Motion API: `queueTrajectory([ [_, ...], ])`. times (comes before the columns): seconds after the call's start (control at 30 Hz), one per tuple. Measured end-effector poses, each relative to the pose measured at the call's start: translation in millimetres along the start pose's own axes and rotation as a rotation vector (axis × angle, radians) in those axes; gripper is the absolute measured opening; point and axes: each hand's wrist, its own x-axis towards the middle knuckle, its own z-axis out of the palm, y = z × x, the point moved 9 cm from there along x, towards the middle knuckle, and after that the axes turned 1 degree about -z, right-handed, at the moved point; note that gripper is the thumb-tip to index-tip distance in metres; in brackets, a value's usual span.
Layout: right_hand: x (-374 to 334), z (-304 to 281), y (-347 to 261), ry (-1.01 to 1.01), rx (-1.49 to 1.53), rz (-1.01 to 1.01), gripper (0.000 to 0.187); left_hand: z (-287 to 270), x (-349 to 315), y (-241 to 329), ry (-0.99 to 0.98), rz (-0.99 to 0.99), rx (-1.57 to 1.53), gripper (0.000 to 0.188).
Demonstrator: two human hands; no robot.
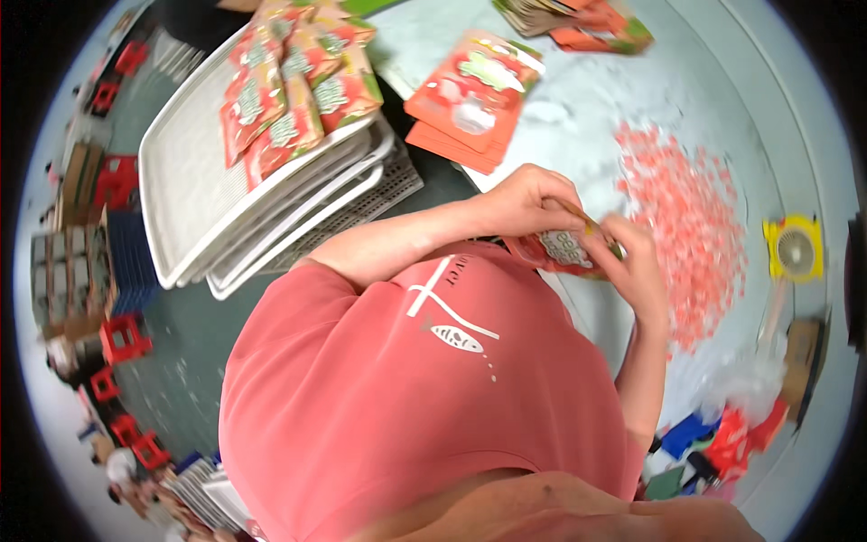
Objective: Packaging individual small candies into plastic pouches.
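Note:
Close to my chest, at the table's near edge, I hold a red pouch [564, 251] with green and white print. My left hand [533, 200] is closed on its upper left edge, fingers curled and thumb pressed in. My right hand [634, 257] pinches the pouch at its right side, thumb across the front. Part of the pouch is hidden behind the fingers. Just right of my right hand spreads a heap of small pink-and-white pieces [691, 239]. Beyond my left hand lies a stack of flat red pouches [474, 95].
Left of me stands a stack of white trays [185, 172], its top one bearing several filled pouches [293, 99]. More pouches [596, 27] lie at the table's far side. A yellow fan [795, 248] is at the far right. Red stools [125, 339] line the left background.

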Motion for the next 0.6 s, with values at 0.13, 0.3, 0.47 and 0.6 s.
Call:
queueTrajectory([
  [0.13,-14,-5,-6,-0.026,-0.007,-0.028,0.018,-18,-15,1,-0.013,-0.086,0.023,0.016],
  [0.3,-4,3,-23,0.061,0.066,-0.019,0.015,-43,-34,0,0.047,-0.421,-0.413,0.025],
  [0.47,19,15,-23,0.078,0.226,-0.027,0.017,-79,-57,-11,0.177,-0.312,-0.285,0.021],
  [0.6,39,27,-27,0.085,0.541,-0.071,0.024,-122,-87,19,0.343,-0.337,-0.260,0.022],
])
